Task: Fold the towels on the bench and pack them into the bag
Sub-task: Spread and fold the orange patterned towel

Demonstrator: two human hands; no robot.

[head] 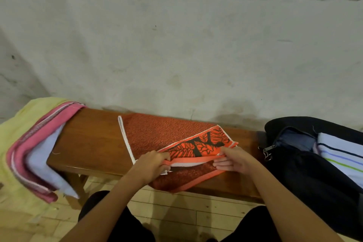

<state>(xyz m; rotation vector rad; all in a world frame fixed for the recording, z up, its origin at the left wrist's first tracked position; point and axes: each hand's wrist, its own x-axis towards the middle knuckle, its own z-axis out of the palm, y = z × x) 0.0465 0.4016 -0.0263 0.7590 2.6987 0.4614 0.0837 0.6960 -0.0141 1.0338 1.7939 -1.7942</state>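
Observation:
An orange-red towel (157, 133) with a black leaf pattern and white hem lies across the middle of the wooden bench (90, 139). One flap of it is lifted and turned over. My left hand (152, 165) pinches the flap's near edge at the left. My right hand (233, 160) grips the same edge at the right. A dark bag (306, 175) stands open at the bench's right end, with a white striped towel (341, 155) inside it.
A pile of pink (35, 143), white (43, 159) and pale yellow (13, 129) towels hangs over the bench's left end. A stained grey wall (176, 45) runs right behind the bench. Pale floor tiles (176, 212) and my dark-clothed knees lie below.

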